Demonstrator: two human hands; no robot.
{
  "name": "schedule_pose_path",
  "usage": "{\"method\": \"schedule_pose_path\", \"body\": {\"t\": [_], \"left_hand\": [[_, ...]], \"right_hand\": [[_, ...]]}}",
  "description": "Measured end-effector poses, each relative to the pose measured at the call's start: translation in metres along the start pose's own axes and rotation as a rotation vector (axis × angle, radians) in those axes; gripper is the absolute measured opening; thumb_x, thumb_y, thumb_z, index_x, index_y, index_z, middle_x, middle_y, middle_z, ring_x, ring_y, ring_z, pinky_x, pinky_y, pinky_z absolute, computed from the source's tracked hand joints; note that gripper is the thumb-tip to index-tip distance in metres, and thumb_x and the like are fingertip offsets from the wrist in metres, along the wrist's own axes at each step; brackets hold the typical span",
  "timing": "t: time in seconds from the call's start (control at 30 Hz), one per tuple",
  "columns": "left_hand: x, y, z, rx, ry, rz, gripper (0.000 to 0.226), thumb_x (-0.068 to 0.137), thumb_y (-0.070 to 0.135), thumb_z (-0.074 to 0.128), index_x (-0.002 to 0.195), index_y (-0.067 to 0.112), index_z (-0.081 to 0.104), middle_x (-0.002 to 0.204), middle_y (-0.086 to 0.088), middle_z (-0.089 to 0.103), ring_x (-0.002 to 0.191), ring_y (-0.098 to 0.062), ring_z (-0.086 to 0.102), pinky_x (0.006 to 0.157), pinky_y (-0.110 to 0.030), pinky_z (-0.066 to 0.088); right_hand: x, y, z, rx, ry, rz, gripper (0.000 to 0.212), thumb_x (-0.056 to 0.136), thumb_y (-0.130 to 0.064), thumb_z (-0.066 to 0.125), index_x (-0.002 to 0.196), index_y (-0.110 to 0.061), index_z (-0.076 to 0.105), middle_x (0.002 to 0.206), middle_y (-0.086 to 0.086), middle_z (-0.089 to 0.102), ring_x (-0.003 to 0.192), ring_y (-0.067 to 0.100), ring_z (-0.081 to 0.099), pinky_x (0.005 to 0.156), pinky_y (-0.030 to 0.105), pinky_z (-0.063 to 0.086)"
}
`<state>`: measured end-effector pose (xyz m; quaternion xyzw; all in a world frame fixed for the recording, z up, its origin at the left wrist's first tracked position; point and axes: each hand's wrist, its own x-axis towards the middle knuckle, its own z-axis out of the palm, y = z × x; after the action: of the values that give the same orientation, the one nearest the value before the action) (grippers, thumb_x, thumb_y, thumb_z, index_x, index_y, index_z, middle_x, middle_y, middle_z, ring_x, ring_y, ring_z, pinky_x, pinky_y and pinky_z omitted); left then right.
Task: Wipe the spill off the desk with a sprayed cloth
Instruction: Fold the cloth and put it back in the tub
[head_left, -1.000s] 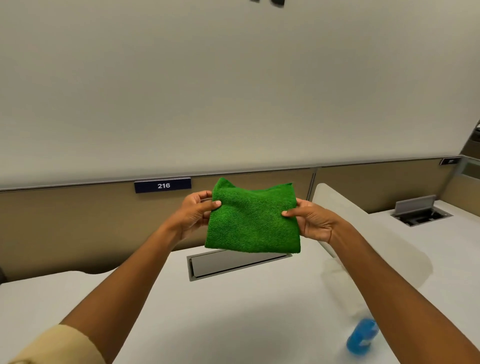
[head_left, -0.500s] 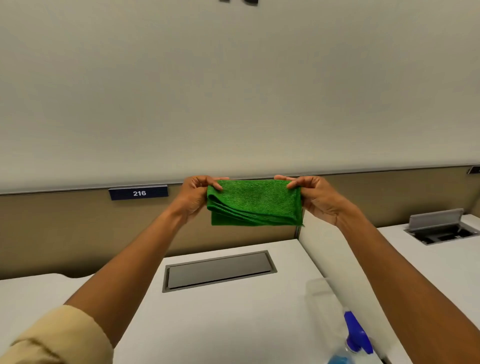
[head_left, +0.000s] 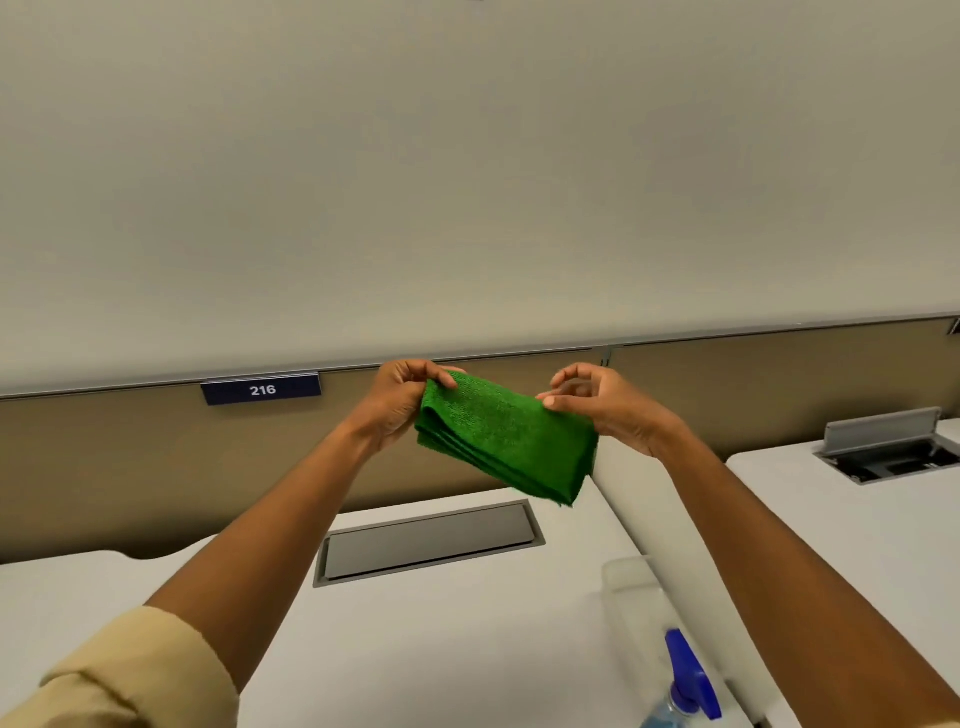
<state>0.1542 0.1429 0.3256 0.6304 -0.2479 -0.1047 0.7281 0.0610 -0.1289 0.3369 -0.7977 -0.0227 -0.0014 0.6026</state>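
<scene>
Folded green cloth (head_left: 506, 441) held in air above white desk (head_left: 415, 649), tilted down to right. Left hand (head_left: 400, 397) pinches cloth's far-left corner. Right hand (head_left: 602, 405) pinches right edge with thumb, other fingers loosely curled. Spray bottle (head_left: 683, 691) on desk near right, blue trigger head.

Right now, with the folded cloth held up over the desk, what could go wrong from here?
1. The right hand only pinches the green cloth at its edge; the hanging corner could unfold or slip.
2. The spray bottle stands close by the right forearm at the desk edge; lowering that arm may knock it over.
3. No spill is visible here, so wiping might miss it.
</scene>
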Motion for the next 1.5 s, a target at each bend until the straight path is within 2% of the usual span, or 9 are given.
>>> {"method": "schedule_pose_path", "body": {"t": [0.17,0.37,0.5,0.63,0.77,0.93,1.07,1.3,1.5], "left_hand": [[-0.003,0.005,0.002,0.09,-0.118,0.038,0.05,0.084,-0.023,0.053,0.053,0.011,0.071,0.084,-0.012,0.073,0.073,-0.018,0.07,0.067,-0.025,0.059],[-0.011,0.016,-0.006,0.122,-0.192,0.044,0.042,0.087,-0.017,0.056,0.06,0.009,0.074,0.087,-0.013,0.074,0.078,-0.02,0.07,0.071,-0.027,0.06],[-0.019,0.025,-0.019,0.166,-0.152,0.058,0.017,0.091,-0.001,0.063,0.102,0.007,0.074,0.102,-0.009,0.076,0.091,-0.018,0.072,0.077,-0.026,0.059],[-0.023,0.019,-0.045,0.223,-0.083,-0.082,0.051,0.092,0.056,0.055,0.129,0.022,0.063,0.12,-0.008,0.071,0.113,-0.027,0.067,0.093,-0.044,0.055],[-0.036,-0.001,-0.062,0.101,-0.155,-0.269,0.107,0.057,0.088,0.064,0.144,0.03,0.043,0.128,-0.023,0.062,0.113,-0.038,0.066,0.093,-0.05,0.056],[-0.058,-0.016,-0.055,-0.062,-0.207,-0.196,0.083,0.06,0.053,0.089,0.125,0.009,0.061,0.119,-0.013,0.071,0.11,-0.029,0.069,0.086,-0.04,0.059],[-0.063,-0.01,-0.054,-0.101,-0.104,-0.131,0.048,0.07,0.013,0.082,0.115,0.005,0.066,0.113,-0.01,0.073,0.106,-0.025,0.07,0.082,-0.04,0.061],[-0.063,-0.014,-0.065,-0.244,-0.061,-0.152,0.057,0.07,0.007,0.078,0.124,0.004,0.06,0.117,-0.016,0.071,0.102,-0.028,0.071,0.081,-0.042,0.06],[-0.063,-0.023,-0.048,-0.331,-0.175,-0.154,0.044,0.082,0.003,0.071,0.124,0.009,0.06,0.11,-0.012,0.073,0.099,-0.027,0.071,0.083,-0.043,0.061]], "right_hand": [[-0.001,-0.016,0.041,-0.178,-0.178,0.045,0.065,0.075,-0.031,0.08,0.132,-0.025,0.05,0.114,0.007,0.069,0.086,0.023,0.071,0.07,0.032,0.059],[0.007,-0.009,0.089,-0.219,-0.177,0.034,0.037,0.081,-0.026,0.076,0.111,-0.007,0.067,0.106,0.01,0.073,0.1,0.025,0.069,0.084,0.041,0.057],[0.007,-0.014,0.1,-0.091,-0.134,0.024,0.035,0.083,-0.018,0.073,0.112,-0.002,0.066,0.109,0.012,0.072,0.101,0.023,0.069,0.086,0.034,0.058],[0.007,-0.019,0.113,0.031,-0.044,0.01,0.034,0.084,-0.016,0.071,0.116,-0.008,0.064,0.111,0.009,0.071,0.104,0.023,0.067,0.082,0.037,0.057],[0.01,-0.028,0.124,0.209,0.107,-0.001,0.033,0.082,-0.019,0.072,0.114,-0.018,0.063,0.113,0.006,0.069,0.108,0.024,0.064,0.089,0.046,0.055],[0.013,-0.037,0.14,0.341,0.235,-0.03,0.036,0.081,-0.019,0.074,0.115,-0.013,0.062,0.111,0.005,0.071,0.105,0.023,0.067,0.088,0.045,0.056],[0.01,-0.041,0.154,0.3,0.264,-0.053,0.033,0.083,-0.02,0.072,0.115,-0.014,0.062,0.109,0.004,0.07,0.105,0.023,0.067,0.081,0.04,0.058],[-0.01,-0.045,0.15,0.269,-0.058,0.021,0.048,0.091,-0.012,0.062,0.135,-0.022,0.046,0.126,0.006,0.061,0.099,0.029,0.067,0.072,0.041,0.059],[-0.027,-0.042,0.14,0.138,-0.055,-0.016,0.04,0.096,-0.001,0.05,0.133,-0.016,0.052,0.126,0.017,0.059,0.11,0.034,0.062,0.08,0.045,0.059]]}}
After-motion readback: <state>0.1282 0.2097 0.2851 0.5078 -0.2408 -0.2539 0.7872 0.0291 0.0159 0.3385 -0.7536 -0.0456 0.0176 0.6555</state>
